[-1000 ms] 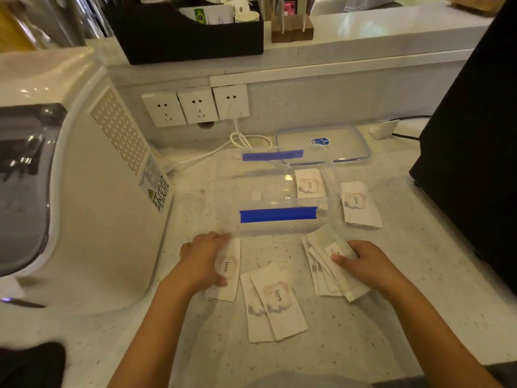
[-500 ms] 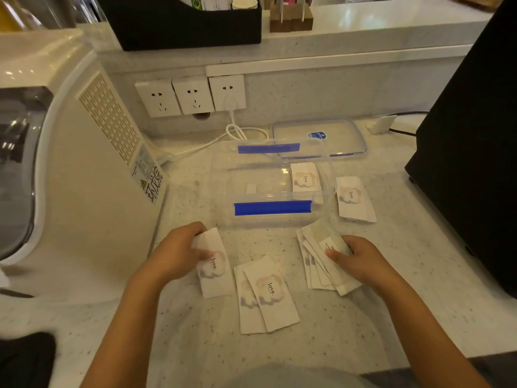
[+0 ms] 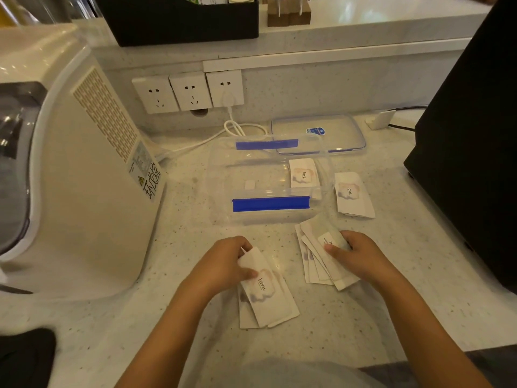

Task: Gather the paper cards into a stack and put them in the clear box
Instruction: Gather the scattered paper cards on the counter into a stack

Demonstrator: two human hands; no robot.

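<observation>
Head view: a speckled pale counter seen from above, both forearms reaching in from the bottom edge.
Left hand: fingers closed on the upper end of a "love" card, which lies over other cards in a small overlapping pile near the front of the counter.
Right hand: thumb and fingers pinched on a fanned bunch of cards, whose lower edges rest on the counter just right of the left pile.
Clear box: open, upright, just beyond both hands, with a blue clip on its near wall and another on its far wall.
Card in box: one "love" card lies flat at the box's right end.
Loose card: flat on the counter just right of the box, apart from both hands.
Lid: clear, lying flat behind the box and touching its far right corner.
Surroundings: a white machine stands left, wall sockets behind with a white cable plugged in, a black appliance right.
</observation>
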